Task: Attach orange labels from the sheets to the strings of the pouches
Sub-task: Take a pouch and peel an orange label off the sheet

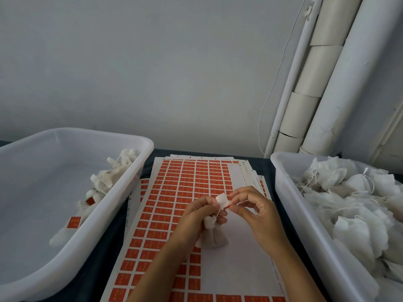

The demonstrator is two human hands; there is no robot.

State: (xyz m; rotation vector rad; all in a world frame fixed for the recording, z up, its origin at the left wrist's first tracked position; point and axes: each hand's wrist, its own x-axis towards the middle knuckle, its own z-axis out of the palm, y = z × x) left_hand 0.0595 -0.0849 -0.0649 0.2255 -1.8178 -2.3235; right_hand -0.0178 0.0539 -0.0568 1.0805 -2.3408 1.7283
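A stack of sheets (174, 188) with rows of orange labels lies on the dark table between two bins. Above it, my left hand (197, 216) grips a small white pouch (214, 235) that hangs below its fingers, and its fingertips hold the string near the label. My right hand (255, 212) pinches one label (223, 201) at the string; its white back faces me and an orange edge shows below. Part of the top sheet is bare white where labels are gone.
A white plastic bin (122, 186) on the left holds some pouches with orange labels. A second white bin (290, 205) on the right is piled with unlabelled pouches. White pipes (340, 83) and a thin cable run up the wall at the back right.
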